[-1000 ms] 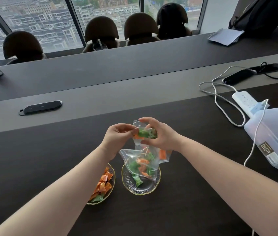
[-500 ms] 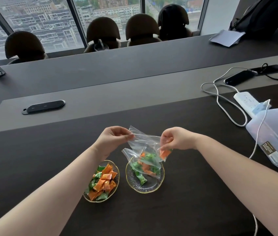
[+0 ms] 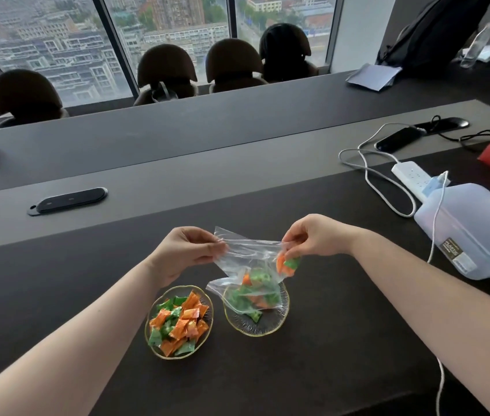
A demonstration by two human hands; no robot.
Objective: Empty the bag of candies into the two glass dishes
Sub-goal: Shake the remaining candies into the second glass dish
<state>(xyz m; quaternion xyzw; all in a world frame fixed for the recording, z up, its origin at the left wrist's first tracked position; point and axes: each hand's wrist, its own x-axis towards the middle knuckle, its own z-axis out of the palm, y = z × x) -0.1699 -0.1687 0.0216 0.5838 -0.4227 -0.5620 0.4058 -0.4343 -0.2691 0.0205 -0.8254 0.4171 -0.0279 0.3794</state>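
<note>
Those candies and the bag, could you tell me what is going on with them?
A person holds a clear plastic bag upside down with the left hand and right hand, over the right glass dish. Candies are collecting there. The left glass dish is already heaped with orange and green ones.

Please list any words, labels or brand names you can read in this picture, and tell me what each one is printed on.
"PLASTIC": top line of the dark label on the translucent plastic container at the right.
The smaller lines below it on that label: too small to read.
Candy wrappers in the left glass dish: any print is too blurred to read.
No other readable text.
</note>
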